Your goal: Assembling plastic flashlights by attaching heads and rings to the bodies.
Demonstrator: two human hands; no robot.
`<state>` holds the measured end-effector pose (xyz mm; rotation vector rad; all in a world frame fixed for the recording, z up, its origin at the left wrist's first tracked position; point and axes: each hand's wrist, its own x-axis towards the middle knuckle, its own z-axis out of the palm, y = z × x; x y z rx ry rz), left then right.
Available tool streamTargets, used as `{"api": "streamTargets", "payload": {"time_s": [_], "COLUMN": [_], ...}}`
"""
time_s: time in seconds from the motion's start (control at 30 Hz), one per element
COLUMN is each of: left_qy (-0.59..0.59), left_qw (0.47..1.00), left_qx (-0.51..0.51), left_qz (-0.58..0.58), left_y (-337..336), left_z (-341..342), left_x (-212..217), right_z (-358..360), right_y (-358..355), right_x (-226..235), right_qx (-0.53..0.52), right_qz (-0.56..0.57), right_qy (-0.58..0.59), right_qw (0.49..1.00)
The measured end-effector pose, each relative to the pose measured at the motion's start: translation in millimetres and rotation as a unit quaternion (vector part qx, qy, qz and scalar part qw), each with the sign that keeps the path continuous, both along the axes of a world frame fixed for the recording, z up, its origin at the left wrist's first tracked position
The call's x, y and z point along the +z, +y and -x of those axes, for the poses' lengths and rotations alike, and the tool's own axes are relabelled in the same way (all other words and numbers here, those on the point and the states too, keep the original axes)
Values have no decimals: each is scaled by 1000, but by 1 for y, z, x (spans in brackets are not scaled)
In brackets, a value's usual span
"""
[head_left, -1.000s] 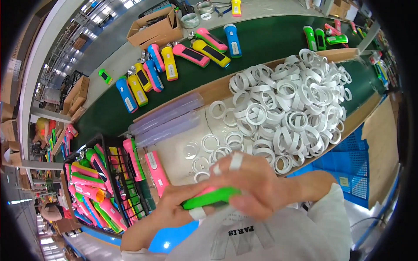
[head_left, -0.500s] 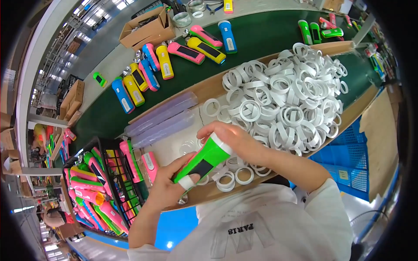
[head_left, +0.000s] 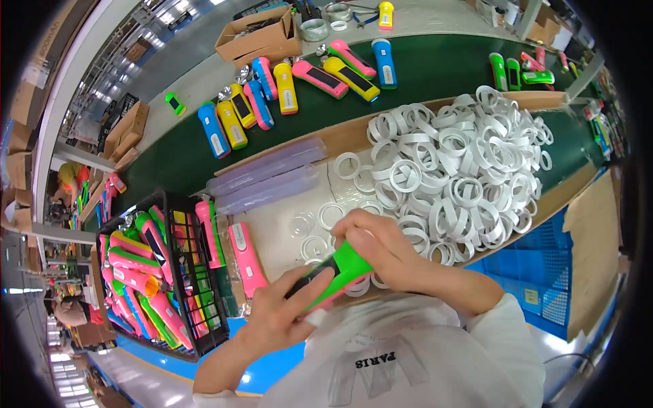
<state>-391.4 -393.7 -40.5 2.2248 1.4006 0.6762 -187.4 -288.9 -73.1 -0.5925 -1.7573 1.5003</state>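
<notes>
A green flashlight body (head_left: 350,265) with a pink edge and a dark panel lies between my two hands, just above the front of the tray. My left hand (head_left: 284,306) is wrapped round its lower part, the fingers lying across the dark panel. Over its wide head end my right hand (head_left: 374,245) is closed, hiding most of that end. Beyond the hands, clear discs (head_left: 303,223) and white rings rest on the tray floor. A large heap of white rings (head_left: 452,156) fills the right side. Left of my left hand lies a pink flashlight (head_left: 245,255).
A black basket (head_left: 204,299) of colourful flashlights stands at the left. Several flashlights (head_left: 286,88) lie on the green belt (head_left: 163,156) behind the tray. Clear plastic tubes (head_left: 269,177) lie along the tray's far wall. A blue crate (head_left: 537,272) sits at the right.
The green flashlight has rolled, so a pink edge now shows, and its head end has gone under my right hand. My left hand has shifted its grip. The view has shifted slightly.
</notes>
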Motion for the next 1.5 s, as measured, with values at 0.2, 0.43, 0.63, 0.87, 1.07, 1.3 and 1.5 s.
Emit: {"api": "streamTargets", "payload": {"time_s": [0.2,0.43,0.63,0.87,1.07,1.3,1.5], "left_qy": [-402,218,35,-2,-108,-387,-539], "left_qw": [785,972,997,999,993,864,688], "left_qx": [-245,-54,36,12,54,191,86], "left_qz": [404,-69,-61,37,9,258,478], "left_y": [9,45,43,44,46,11,-2], "left_z": [9,-24,-15,-21,-29,-62,-79], "left_x": [30,24,-29,-18,-59,-68,-53], "right_z": [-30,-15,-5,-11,-11,-8,-1], "right_y": [-45,30,42,39,53,12,-3], "right_x": [71,-26,-27,-51,-34,-32,-39], "right_qx": [-2,-68,-36,-84,-68,-58,6], "right_qz": [-453,266,328,137,157,350,383], "right_qy": [117,2,33,-22,-89,278,385], "right_qw": [884,962,943,987,981,893,840]}}
